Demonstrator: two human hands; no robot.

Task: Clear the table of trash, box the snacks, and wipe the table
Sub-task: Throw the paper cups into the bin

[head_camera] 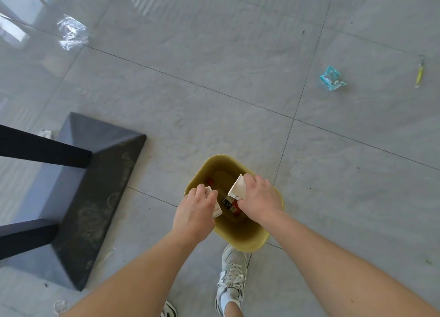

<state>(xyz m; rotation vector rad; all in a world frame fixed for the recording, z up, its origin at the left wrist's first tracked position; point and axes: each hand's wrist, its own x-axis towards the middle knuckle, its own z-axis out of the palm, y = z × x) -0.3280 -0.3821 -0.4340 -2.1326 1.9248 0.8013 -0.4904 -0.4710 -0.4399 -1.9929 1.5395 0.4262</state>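
A yellow-olive trash bin stands on the grey tiled floor right in front of me. Over its left rim, my left hand is closed on a small white carton, mostly hidden by my fingers. Above the bin's right side, my right hand grips a white paper cup, tilted with its mouth toward the bin. Inside the bin lies a red, white and black printed wrapper.
The dark table base with two black legs stands at the left. On the floor lie a clear plastic wrapper, a teal wrapper and a yellow stick. My sneaker touches the bin's near side.
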